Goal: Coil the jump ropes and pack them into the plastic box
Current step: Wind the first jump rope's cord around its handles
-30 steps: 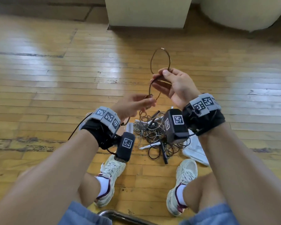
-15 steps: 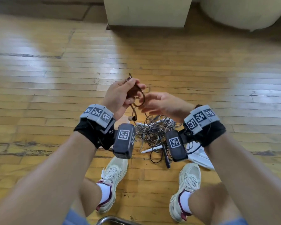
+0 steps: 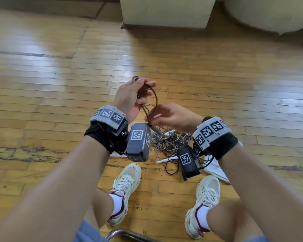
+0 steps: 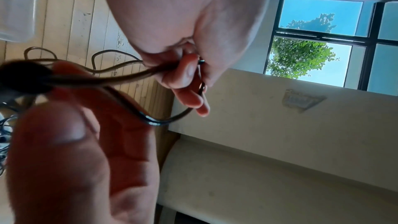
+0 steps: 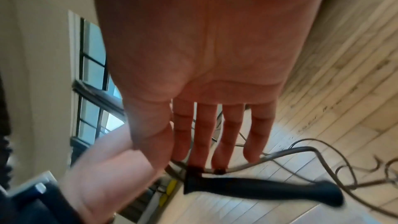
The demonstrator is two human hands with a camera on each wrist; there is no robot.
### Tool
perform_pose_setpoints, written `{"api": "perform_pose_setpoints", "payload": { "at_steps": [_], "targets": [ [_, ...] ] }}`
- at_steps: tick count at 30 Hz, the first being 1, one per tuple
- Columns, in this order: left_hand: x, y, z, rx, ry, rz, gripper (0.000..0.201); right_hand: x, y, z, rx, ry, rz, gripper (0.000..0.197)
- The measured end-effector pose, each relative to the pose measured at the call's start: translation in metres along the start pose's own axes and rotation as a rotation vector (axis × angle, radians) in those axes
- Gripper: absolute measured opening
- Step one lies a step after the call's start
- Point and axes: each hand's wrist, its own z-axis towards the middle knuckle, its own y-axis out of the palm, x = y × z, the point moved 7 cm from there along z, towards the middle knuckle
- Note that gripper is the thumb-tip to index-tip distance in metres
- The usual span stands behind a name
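A thin brown jump rope (image 3: 156, 100) hangs in a few loops from my left hand (image 3: 147, 89), which is raised over the floor with its fingers curled round the strands (image 4: 129, 74). One black handle (image 5: 258, 188) of this rope dangles below the hands. Just below and to the right, my right hand (image 3: 156, 116) has straight fingers (image 5: 226, 134) whose tips touch the hanging rope without closing on it. Under both hands lies a tangled pile of more ropes (image 3: 168, 142). I see no plastic box that I can name for sure.
A flat white thing (image 3: 217, 168) lies right of the pile, half hidden by my right wrist. My two shoes (image 3: 126, 187) stand near the pile, with a metal tube (image 3: 126, 233) behind them. A cream block (image 3: 164, 11) and a rounded cream object (image 3: 269, 13) stand at the far edge of the wooden floor.
A second ago my right hand held a tall loop up high. Since then the left hand has risen with the gathered loops, and the right hand has let go and dropped lower.
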Motion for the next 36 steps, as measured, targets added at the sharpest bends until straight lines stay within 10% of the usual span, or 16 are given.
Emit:
{"api": "perform_pose_setpoints", "payload": {
  "at_steps": [7, 16, 21, 28, 36],
  "targets": [
    [-0.004, 0.003, -0.007, 0.016, 0.001, 0.359, 0.015, -0.006, -0.024, -0.005, 0.164, 0.015, 0.319, 0.006],
    [-0.040, 0.042, -0.022, -0.358, 0.021, 0.884, 0.016, 0.005, -0.084, -0.022, 0.594, -0.140, 1.152, 0.007],
    [-0.031, 0.036, -0.015, -0.224, 0.036, 0.672, 0.013, 0.009, -0.074, -0.019, 0.569, 0.040, 0.694, 0.022],
    [-0.009, 0.014, -0.001, -0.069, 0.034, 0.155, 0.011, 0.008, -0.016, -0.009, 0.069, 0.195, 0.175, 0.018],
    [-0.017, 0.013, -0.004, -0.102, 0.030, 0.529, 0.030, 0.001, -0.046, -0.013, 0.396, 0.123, 0.556, 0.018]
  ]
}}
